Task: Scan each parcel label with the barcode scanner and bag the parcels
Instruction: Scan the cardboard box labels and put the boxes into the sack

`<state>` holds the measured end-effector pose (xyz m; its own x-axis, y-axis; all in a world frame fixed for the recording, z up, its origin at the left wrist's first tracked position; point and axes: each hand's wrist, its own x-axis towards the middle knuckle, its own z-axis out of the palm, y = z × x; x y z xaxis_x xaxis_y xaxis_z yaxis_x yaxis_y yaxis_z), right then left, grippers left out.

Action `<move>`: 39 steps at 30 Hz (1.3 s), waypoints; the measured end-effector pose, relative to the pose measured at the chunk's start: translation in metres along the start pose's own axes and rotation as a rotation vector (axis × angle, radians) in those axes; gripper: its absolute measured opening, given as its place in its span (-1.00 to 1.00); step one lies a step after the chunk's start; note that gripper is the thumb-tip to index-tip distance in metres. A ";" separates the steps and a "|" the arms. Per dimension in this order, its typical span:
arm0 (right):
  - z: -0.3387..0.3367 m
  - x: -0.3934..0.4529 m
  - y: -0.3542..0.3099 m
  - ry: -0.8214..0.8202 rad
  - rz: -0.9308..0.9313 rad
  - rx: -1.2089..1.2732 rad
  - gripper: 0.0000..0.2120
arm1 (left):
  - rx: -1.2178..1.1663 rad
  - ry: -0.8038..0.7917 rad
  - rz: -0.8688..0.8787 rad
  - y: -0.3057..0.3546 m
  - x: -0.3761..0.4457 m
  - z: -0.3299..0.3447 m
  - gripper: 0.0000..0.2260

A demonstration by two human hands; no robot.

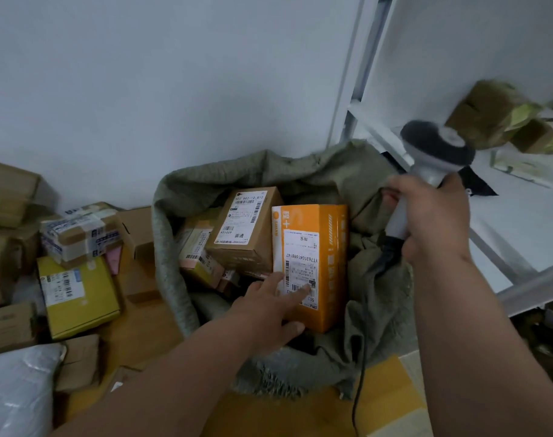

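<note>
An open green woven sack (357, 190) stands on the floor with parcels inside. An orange box (327, 257) with a white shipping label lies at the sack's right side. My left hand (273, 302) rests on its near end, fingers straight across the label and thumb under the box's edge. Beside it in the sack is a brown carton (245, 225) with a label, and smaller parcels (199, 247) lie to its left. My right hand (432, 219) grips the white handle of the barcode scanner (435, 152), held above the sack's right rim, its dark head up and its cable hanging down.
Loose parcels lie on the floor at left: a yellow box (79, 294), a taped carton (82, 231), brown cartons (7, 197) and a grey poly bag (16, 392). A white metal shelf (517, 216) at right carries several boxes (495, 111). A white wall is behind.
</note>
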<state>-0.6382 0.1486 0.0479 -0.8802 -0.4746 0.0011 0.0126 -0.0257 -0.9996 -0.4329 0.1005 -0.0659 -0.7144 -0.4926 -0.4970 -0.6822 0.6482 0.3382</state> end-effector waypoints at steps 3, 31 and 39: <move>0.003 -0.005 -0.024 0.051 -0.156 0.088 -0.80 | -0.092 0.154 0.086 0.007 0.003 -0.005 -0.47; 0.026 -0.020 0.018 -0.144 0.031 -0.309 -0.83 | -0.380 0.148 -0.093 0.011 0.035 -0.047 -0.48; 0.058 -0.042 0.035 -0.263 0.103 -0.326 -0.85 | -0.373 0.411 -0.133 -0.016 0.011 -0.058 -0.63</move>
<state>-0.5732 0.1171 0.0147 -0.7305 -0.6697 -0.1339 -0.0936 0.2923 -0.9517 -0.4386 0.0508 -0.0302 -0.5692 -0.7899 -0.2283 -0.7262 0.3527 0.5901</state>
